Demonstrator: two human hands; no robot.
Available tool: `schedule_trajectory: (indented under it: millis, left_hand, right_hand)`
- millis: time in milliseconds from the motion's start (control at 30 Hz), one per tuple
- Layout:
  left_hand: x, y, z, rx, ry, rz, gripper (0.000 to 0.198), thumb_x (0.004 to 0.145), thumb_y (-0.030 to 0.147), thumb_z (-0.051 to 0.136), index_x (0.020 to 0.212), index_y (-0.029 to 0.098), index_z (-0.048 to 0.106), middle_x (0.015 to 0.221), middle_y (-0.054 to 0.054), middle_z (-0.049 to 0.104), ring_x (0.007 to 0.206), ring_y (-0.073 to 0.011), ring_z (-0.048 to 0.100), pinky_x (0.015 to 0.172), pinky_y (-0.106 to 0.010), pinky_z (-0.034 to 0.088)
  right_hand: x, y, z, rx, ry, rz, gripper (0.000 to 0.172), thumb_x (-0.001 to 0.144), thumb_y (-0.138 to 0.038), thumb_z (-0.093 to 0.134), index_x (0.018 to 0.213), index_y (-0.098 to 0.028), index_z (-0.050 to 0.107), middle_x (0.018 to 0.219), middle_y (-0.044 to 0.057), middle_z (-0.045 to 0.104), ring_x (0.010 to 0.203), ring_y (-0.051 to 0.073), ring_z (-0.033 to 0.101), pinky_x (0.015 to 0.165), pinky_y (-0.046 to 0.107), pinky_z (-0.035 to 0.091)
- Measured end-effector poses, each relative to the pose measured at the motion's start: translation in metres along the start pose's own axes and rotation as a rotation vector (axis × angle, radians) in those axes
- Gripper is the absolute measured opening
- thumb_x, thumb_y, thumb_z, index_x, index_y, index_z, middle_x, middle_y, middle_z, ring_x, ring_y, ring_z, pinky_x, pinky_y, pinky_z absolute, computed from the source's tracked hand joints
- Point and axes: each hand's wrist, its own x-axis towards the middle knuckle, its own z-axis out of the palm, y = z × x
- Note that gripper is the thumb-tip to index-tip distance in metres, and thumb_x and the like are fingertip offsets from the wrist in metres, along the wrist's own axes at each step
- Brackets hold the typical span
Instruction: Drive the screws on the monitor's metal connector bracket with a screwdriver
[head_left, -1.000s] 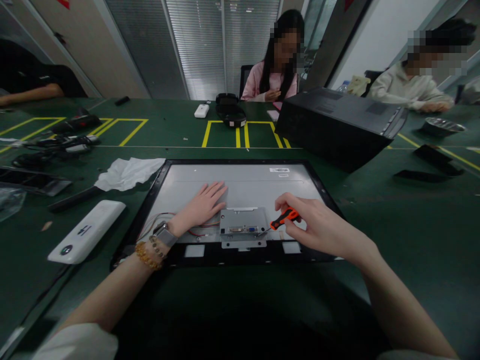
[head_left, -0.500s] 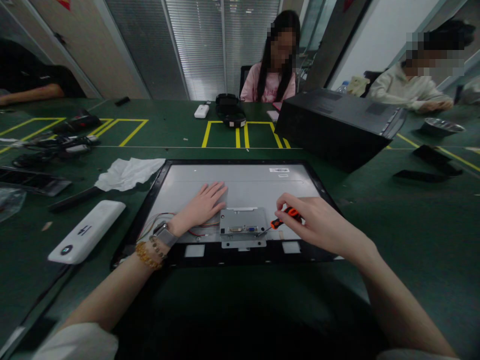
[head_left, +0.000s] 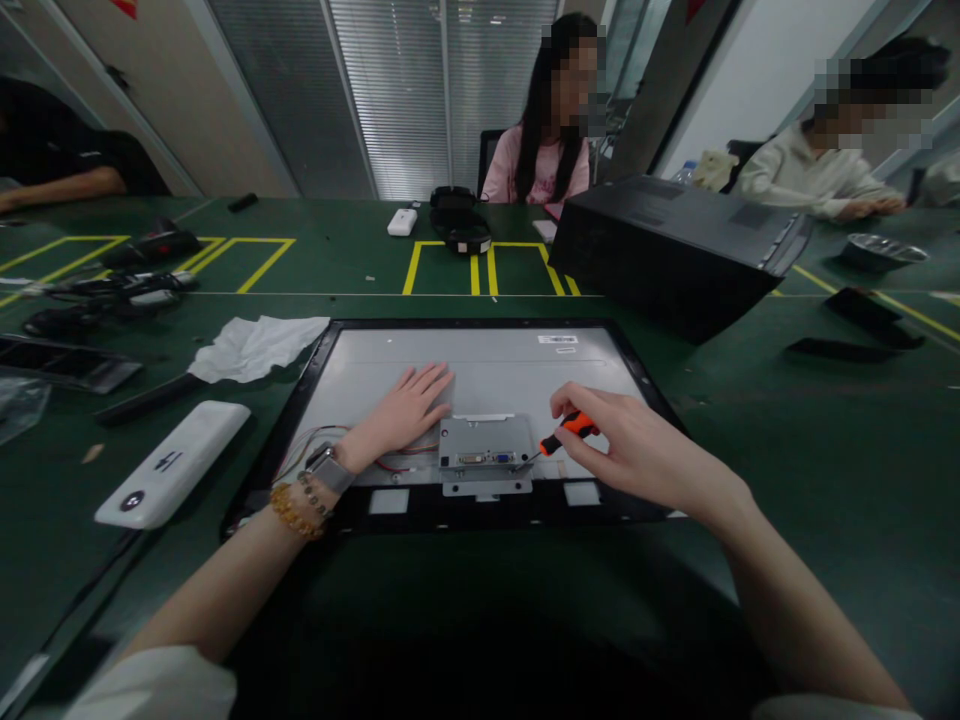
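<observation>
A display panel (head_left: 495,345) with a grey metal back and black frame lies flat before me. My left hand (head_left: 405,408) rests on the metal, fingers stretched out, left of a small metal bracket box (head_left: 487,437) that carries a white and a blue video port. Thin wires (head_left: 319,437) run beneath that wrist. Held in my right hand (head_left: 615,435) is an orange and black screwdriver (head_left: 574,430), slanting down to the left. Its tip meets the bracket's right side near the blue port; whether it sits in a screw is too small to tell.
On the left are a white power bank (head_left: 176,465) with a cable, a crumpled white tissue (head_left: 255,347) and tangled black cables (head_left: 112,295). A large black casing (head_left: 675,250) stands back right, near a metal bowl (head_left: 885,250). Several people sit around the green table (head_left: 787,460).
The screwdriver handle has turned within my right fingers, showing more orange. My left hand stays in place. The person opposite has turned their head to the right.
</observation>
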Motion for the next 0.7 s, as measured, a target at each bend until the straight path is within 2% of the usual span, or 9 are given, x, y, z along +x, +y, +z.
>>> schedule_trajectory:
  millis: [133, 200, 367, 533, 700]
  left_hand:
    - [0.0004, 0.0004, -0.0004, 0.005, -0.005, -0.004, 0.056, 0.104, 0.047, 0.026, 0.151, 0.016, 0.03, 0.159, -0.011, 0.024, 0.146, -0.0262, 0.021, 0.118, -0.047, 0.016]
    - [0.0004, 0.0006, -0.0008, 0.009, -0.005, -0.004, 0.056, 0.104, 0.047, 0.026, 0.151, 0.016, 0.03, 0.159, -0.011, 0.024, 0.146, -0.0261, 0.02, 0.118, -0.047, 0.016]
    - [0.0002, 0.0011, -0.0012, 0.015, -0.004, -0.003, 0.056, 0.104, 0.046, 0.025, 0.151, 0.016, 0.031, 0.158, -0.011, 0.025, 0.146, -0.026, 0.021, 0.118, -0.047, 0.016]
    - [0.0006, -0.0002, 0.0008, 0.025, -0.004, -0.001, 0.056, 0.104, 0.047, 0.025, 0.151, 0.016, 0.031, 0.159, -0.01, 0.024, 0.146, -0.0259, 0.021, 0.118, -0.047, 0.016]
    - [0.0001, 0.0007, -0.001, 0.031, -0.011, 0.002, 0.056, 0.105, 0.047, 0.025, 0.151, 0.016, 0.03, 0.159, -0.011, 0.023, 0.147, -0.0263, 0.019, 0.118, -0.047, 0.017]
  right_hand:
    - [0.0013, 0.0016, 0.0013, -0.142, -0.001, 0.078, 0.024, 0.098, -0.039, 0.041, 0.097, -0.019, 0.053, 0.073, 0.005, 0.067, 0.065, 0.022, 0.064, 0.062, 0.033, 0.045]
    - [0.0017, 0.0027, 0.0018, -0.177, -0.007, 0.1, 0.023, 0.098, -0.038, 0.041, 0.097, -0.019, 0.053, 0.069, 0.005, 0.066, 0.061, 0.022, 0.064, 0.06, 0.032, 0.044]
    - [0.0013, 0.0029, 0.0014, -0.072, -0.017, 0.055, 0.01, 0.094, -0.028, 0.047, 0.098, -0.02, 0.051, 0.079, 0.004, 0.068, 0.071, 0.021, 0.066, 0.067, 0.032, 0.046]
    - [-0.0003, 0.003, 0.0012, 0.001, -0.003, 0.019, 0.015, 0.087, -0.024, 0.055, 0.1, -0.02, 0.047, 0.091, 0.006, 0.066, 0.081, 0.021, 0.064, 0.073, 0.034, 0.047]
    - [0.0016, 0.0015, -0.0001, 0.018, -0.01, -0.01, 0.009, 0.093, -0.029, 0.05, 0.096, -0.021, 0.049, 0.088, 0.004, 0.064, 0.078, 0.02, 0.062, 0.07, 0.032, 0.045]
